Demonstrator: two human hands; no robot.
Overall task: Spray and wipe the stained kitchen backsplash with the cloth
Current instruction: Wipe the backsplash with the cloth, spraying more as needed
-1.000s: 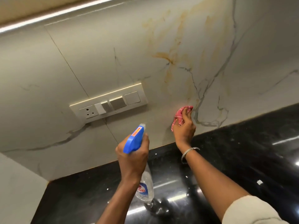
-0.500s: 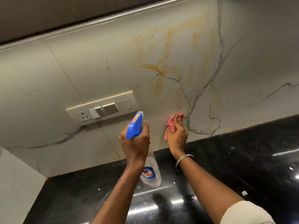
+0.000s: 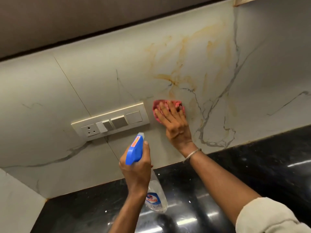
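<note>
The marble backsplash (image 3: 168, 52) carries orange-brown streaks of stain (image 3: 178, 76) above and right of centre. My right hand (image 3: 175, 123) presses a pink cloth (image 3: 158, 105) flat against the wall with straight, spread fingers, just right of the switch plate and below the stain. My left hand (image 3: 136, 167) grips a clear spray bottle (image 3: 156, 197) by its neck. The bottle's blue trigger head (image 3: 134, 151) points up toward the wall, below the switch plate.
A cream switch plate with a socket (image 3: 110, 122) is set in the wall left of the cloth. A glossy black countertop (image 3: 252, 174) runs along the bottom. A dark cabinet underside (image 3: 84, 19) hangs above. A side wall (image 3: 15, 202) closes the left corner.
My right hand has moved up and left along the wall and spread flat over the cloth, which it held bunched before. The spray bottle stays held in front of the wall.
</note>
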